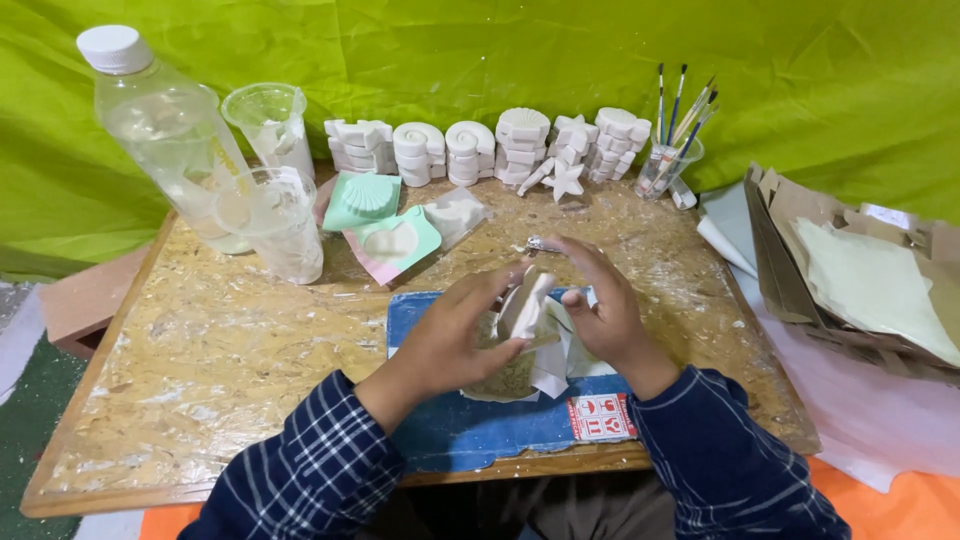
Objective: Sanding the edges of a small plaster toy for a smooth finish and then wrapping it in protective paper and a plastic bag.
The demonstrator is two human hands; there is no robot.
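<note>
Plaid blue sleeves frame the near edge of the chipboard worktop (200, 350), where we hold a small white plaster cast (527, 303) upright between both hands, just above a blue mat (480, 430) that lies against the near edge at the middle. Our left hand (455, 335) is clamped on the cast from its left side, thumb and fingers pressed to it; our right hand (600, 310) closes on it from the right, fingers curved over its top. Under the cast, on the mat, lie a round sandy patch (505, 380) and some white paper scraps (560, 365). Beyond the hands, toward the middle of the worktop, two flat moulds rest touching each other: a pink-and-green one (395, 245) and, behind it, a green shell-shaped one (362, 200). At the far left corner stand a clear plastic bottle with a white cap (165, 125) and two clear plastic cups (272, 215), close together. Along the far edge runs a row of white plaster shells and starfish (490, 145), stacked side by side. At its right end a clear cup holds several paint brushes (678, 125). Off the right edge lies a pile of brown cardboard and paper (850, 270).
</note>
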